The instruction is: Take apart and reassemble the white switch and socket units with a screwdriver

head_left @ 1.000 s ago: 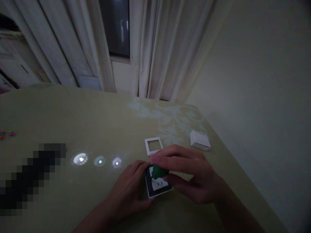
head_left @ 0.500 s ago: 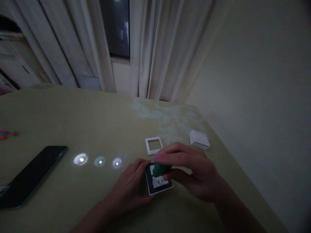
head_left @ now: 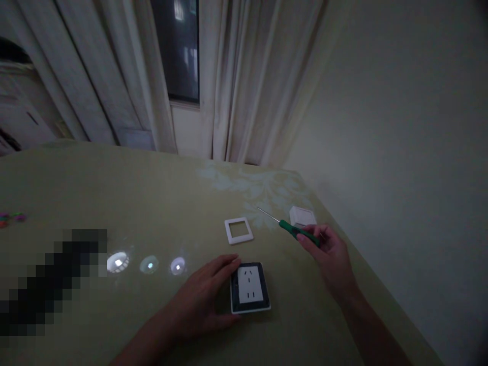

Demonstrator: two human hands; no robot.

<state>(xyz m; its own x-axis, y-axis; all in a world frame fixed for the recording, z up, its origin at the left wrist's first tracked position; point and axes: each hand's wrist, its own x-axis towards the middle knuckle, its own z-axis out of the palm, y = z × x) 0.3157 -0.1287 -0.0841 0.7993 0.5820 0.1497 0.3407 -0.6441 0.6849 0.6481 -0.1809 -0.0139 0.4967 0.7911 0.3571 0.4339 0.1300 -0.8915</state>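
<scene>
A wall socket [head_left: 249, 288] with a white face and dark frame lies flat on the pale green table [head_left: 160, 193]. My left hand [head_left: 204, 297] rests against its left edge, fingers curled along the side. My right hand [head_left: 332, 252] is raised to the right of the socket and pinches the green handle of a thin screwdriver [head_left: 290, 228], whose metal shaft points up and left. A white square frame [head_left: 238, 230] lies just beyond the socket. A white switch plate [head_left: 302, 216] sits behind the screwdriver.
A dark blurred flat object [head_left: 49, 279] lies at the left. Three bright light reflections [head_left: 148, 264] shine on the tabletop. Small coloured bits [head_left: 10, 218] sit at the far left edge. Curtains [head_left: 236, 76] and a dark window [head_left: 177, 48] stand behind; a wall runs on the right.
My right hand has lifted the screwdriver off the socket and moved right and away, uncovering the socket face. My left hand has stayed on the socket's left edge.
</scene>
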